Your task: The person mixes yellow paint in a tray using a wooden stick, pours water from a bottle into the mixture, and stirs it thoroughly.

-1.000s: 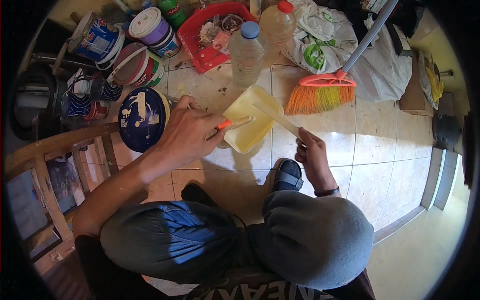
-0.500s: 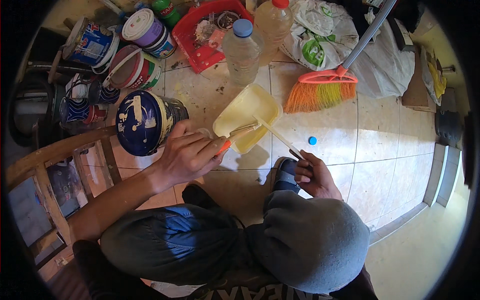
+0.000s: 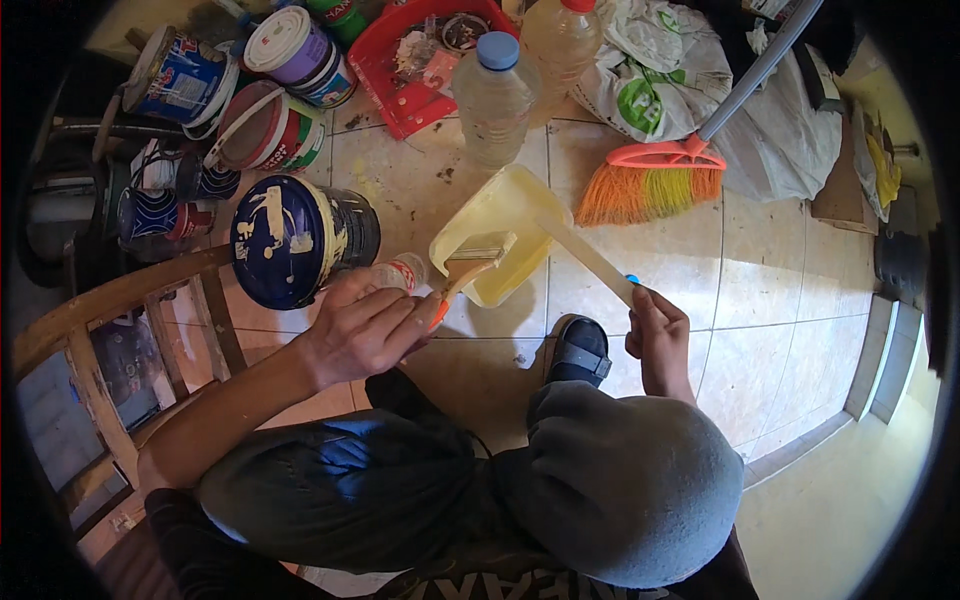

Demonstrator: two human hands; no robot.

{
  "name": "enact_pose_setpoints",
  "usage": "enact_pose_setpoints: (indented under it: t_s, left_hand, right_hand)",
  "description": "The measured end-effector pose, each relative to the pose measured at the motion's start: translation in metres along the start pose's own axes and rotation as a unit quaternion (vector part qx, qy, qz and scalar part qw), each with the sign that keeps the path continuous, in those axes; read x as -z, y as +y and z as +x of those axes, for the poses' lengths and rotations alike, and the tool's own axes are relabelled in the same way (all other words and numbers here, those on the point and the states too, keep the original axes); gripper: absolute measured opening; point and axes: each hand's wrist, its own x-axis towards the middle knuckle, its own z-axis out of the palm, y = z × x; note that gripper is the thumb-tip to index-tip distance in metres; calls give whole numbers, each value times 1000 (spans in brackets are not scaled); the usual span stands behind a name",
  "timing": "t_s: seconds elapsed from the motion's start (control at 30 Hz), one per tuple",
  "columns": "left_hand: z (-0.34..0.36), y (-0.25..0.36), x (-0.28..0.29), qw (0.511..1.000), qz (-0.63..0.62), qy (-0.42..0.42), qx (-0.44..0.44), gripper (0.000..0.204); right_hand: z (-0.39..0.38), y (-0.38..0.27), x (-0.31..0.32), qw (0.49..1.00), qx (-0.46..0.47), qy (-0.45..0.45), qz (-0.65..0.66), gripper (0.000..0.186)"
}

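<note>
My left hand (image 3: 362, 335) is closed round the orange handle of a paintbrush (image 3: 478, 262), its paint-coated bristles over the near left part of a pale yellow plastic tub (image 3: 505, 195). Cream paint coats the inside of the tub, which is on the tiled floor. In my right hand (image 3: 662, 335) I grip one end of a flat, pale stick (image 3: 595, 262). Its far end reaches over the tub's right side, apart from the brush. A small clear cup (image 3: 404, 270) with red marks shows just beyond my left hand.
Left of the tub stands a paint-smeared dark blue bucket (image 3: 275, 243), with more paint cans (image 3: 270, 130) behind and a wooden chair (image 3: 120, 300) nearer. Beyond are a red dustpan (image 3: 395, 95), bottles (image 3: 495, 105) and an orange broom (image 3: 650, 185). A blue cap (image 3: 632, 279) lies partly behind the stick.
My right hand has moved right, and the stick now shows its broad face. The brush has turned so its bristles show broadside, tilted upward. The whole view has shifted slightly.
</note>
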Motion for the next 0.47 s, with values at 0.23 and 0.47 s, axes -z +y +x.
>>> enact_pose_setpoints:
  t_s: [0.23, 0.47]
  left_hand:
    - [5, -1, 2, 999, 26, 1, -43, 29]
    - [-2, -4, -6, 993, 56, -18, -106, 33]
  right_hand:
    - [8, 19, -24, 871, 343, -101, -337, 26]
    - [37, 25, -6, 846, 350, -83, -394, 24]
